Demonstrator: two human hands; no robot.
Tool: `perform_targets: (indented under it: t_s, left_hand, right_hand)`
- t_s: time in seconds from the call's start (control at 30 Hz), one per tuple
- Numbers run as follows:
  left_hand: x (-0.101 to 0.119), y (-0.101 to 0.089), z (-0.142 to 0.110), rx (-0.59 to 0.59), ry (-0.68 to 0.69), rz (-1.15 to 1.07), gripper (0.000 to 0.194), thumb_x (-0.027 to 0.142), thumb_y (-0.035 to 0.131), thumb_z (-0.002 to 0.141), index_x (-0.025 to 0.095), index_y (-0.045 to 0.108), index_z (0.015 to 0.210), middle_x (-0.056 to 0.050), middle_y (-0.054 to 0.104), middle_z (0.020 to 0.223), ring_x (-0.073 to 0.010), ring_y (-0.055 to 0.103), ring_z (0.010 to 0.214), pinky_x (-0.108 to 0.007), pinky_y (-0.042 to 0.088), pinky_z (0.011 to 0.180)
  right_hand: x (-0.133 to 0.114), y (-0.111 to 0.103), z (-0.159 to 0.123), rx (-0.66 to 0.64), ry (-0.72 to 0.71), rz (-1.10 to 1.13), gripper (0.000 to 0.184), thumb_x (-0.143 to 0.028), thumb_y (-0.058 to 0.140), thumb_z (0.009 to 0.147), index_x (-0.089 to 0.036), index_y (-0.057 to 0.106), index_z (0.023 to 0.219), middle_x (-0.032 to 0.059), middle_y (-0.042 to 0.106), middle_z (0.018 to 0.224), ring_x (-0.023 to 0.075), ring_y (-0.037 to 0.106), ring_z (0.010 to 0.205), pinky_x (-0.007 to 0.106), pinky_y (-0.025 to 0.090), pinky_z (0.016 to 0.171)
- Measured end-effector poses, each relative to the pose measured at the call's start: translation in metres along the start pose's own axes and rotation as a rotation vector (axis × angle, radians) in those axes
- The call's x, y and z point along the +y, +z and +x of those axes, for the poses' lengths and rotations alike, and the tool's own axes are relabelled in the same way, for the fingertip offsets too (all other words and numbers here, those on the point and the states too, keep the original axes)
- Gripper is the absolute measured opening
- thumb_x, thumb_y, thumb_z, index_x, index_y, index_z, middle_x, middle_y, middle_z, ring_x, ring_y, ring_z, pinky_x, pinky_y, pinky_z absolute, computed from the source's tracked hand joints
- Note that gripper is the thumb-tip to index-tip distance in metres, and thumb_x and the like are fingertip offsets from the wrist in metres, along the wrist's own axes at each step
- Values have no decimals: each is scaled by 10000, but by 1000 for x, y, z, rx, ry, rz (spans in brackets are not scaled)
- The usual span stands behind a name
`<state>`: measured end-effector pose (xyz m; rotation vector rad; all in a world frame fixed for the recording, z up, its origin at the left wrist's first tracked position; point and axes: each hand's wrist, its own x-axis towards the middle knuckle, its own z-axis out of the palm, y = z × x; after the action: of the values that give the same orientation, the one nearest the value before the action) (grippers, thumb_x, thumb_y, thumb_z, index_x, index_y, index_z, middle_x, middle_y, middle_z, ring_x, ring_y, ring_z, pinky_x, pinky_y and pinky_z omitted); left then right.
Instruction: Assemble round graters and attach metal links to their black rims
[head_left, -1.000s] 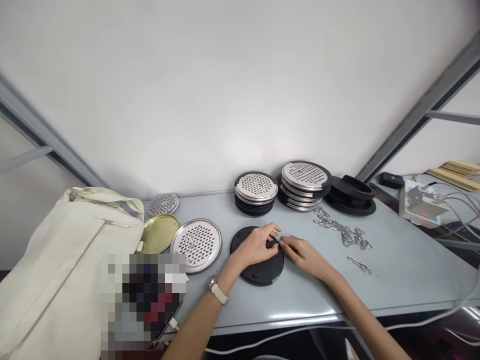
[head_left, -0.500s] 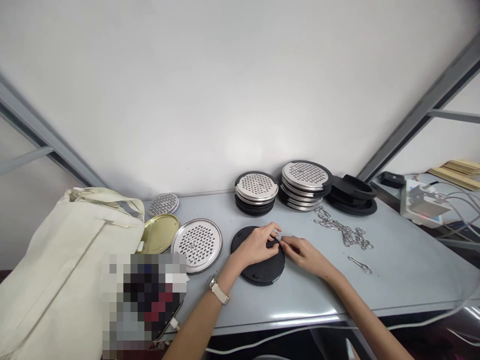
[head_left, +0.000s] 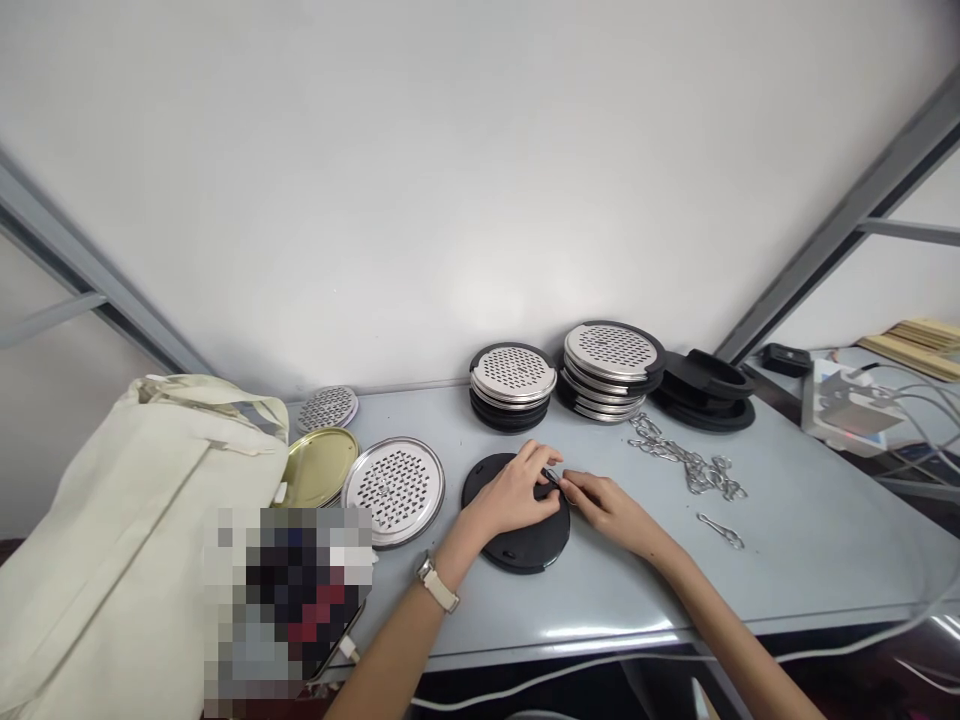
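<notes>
A black round plate (head_left: 534,552) with small slots lies flat on the grey table in front of me. My left hand (head_left: 510,490) rests over it, with thumb and fingers curled at its right side, gripping it. My right hand (head_left: 613,512) pinches a small wire clip (head_left: 553,479) against the plate's right edge, beside my left fingertips. The fingers hide part of the clip, so I cannot tell how far it passes through the plate. A loose wire clip (head_left: 721,530) lies right of my right hand, below a pile of similar clips (head_left: 701,468).
Stacks of perforated metal discs with black rims (head_left: 514,372) (head_left: 613,350) stand at the back, beside black plates (head_left: 701,385). At left lie a large grater disc (head_left: 397,490), gold lids (head_left: 321,468) and a cream bag (head_left: 112,540). A white cable (head_left: 600,660) crosses the front edge.
The wire clip has tilted slightly and sits closer against the plate's edge. My left fingers have shifted a little; my right hand has stayed almost in place.
</notes>
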<state>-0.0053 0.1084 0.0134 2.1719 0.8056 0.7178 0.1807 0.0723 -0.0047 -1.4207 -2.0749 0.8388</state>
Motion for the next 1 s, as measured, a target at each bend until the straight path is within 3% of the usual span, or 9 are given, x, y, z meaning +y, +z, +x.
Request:
perform_targets:
  t_s: [0.13,0.4,1.0]
  left_hand:
    - [1,1,-1,-22,-4,-3,345,145,528,761,210,466,1093,-57,494,1149,-143,612,844,-276,513,769]
    - [2,2,1,-17,21,-29,375,125,539,744,195,467,1105,-52,567,1076,-146,595,865,-260,519,791]
    - [-1,2,3,-45,-28,-84,430,132,553,731,228,478,1143,-26,641,999,-149,630,842,-252,510,787]
  right_hand:
    - [-1,-2,0,-19,-21,-2,341,-387,307,947,-199,467,712,-9,498,650,144,471,617,255,352,595]
    - [3,-2,-1,-38,-11,26,308,-326,359,904,-198,371,624,-39,387,579,111,368,540,233,295,516]
    - [2,3,-1,7,0,-52,257,-262,372,874,-201,348,626,-39,392,592,115,389,569,243,316,548]
